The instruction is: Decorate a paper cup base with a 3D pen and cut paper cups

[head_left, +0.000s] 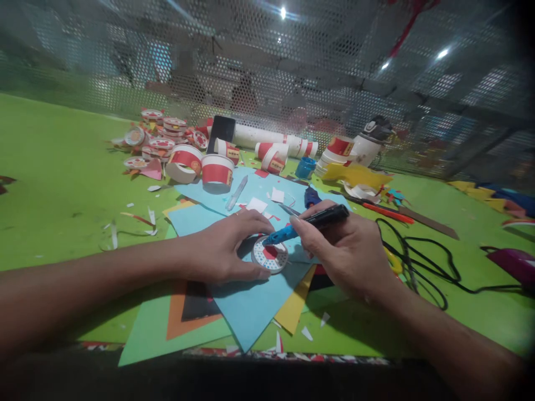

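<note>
A small round white disc with a red centre and blue dots lies on blue paper. My left hand holds the disc by its edge, fingers curved round its left side. In my right hand is a blue marker, its tip at the upper part of the disc. A black pen-like barrel and a thin pointed metal tool also show at the right fingers; whether they are separate from the marker is unclear.
Cut paper cups, a blue paint jar and a white bottle stand behind. Decorated discs are piled at back left. A black cable, orange-handled scissors and a purple object lie right. A mesh screen rises behind.
</note>
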A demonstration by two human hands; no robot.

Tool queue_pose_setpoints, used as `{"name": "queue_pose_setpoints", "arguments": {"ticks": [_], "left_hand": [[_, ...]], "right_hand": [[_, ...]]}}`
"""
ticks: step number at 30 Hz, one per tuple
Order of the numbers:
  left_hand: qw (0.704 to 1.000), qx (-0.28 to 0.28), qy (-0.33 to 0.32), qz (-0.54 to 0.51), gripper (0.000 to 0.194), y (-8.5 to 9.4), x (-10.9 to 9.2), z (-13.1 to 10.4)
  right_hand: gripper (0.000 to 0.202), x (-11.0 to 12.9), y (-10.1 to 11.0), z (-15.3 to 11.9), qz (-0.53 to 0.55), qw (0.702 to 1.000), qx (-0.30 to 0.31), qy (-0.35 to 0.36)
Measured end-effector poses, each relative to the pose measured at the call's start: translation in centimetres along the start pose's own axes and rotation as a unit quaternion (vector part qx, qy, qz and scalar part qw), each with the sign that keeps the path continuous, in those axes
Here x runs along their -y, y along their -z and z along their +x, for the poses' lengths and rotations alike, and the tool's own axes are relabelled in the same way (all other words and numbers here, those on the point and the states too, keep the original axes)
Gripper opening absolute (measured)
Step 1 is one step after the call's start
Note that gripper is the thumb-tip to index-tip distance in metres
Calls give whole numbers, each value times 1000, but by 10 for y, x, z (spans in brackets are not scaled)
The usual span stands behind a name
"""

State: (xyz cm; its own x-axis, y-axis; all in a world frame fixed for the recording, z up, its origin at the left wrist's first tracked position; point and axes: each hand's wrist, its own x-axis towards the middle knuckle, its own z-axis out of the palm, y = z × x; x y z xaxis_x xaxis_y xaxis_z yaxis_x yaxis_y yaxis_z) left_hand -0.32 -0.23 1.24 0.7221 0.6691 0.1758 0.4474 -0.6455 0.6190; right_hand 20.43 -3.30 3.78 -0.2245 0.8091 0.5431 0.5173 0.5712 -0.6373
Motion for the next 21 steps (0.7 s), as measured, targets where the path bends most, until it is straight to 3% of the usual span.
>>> {"name": "queue_pose_setpoints", "arguments": {"ticks": [4, 10, 15, 21], "left_hand": [[1000, -9, 0, -13, 45, 0, 2, 1], [1000, -23, -16, -3, 48, -2, 5, 3], [1000, -26, -8, 5, 47, -2, 4, 3], [999, -26, -17, 6, 47, -2, 3, 3]], "right_hand": [[18, -1, 0, 0, 1, 1000, 1, 3], [19, 2, 4, 0, 16, 994, -106, 18], [15, 6, 4, 0, -18, 999, -50, 6], [18, 4, 1, 0, -9, 999, -30, 15]]}}
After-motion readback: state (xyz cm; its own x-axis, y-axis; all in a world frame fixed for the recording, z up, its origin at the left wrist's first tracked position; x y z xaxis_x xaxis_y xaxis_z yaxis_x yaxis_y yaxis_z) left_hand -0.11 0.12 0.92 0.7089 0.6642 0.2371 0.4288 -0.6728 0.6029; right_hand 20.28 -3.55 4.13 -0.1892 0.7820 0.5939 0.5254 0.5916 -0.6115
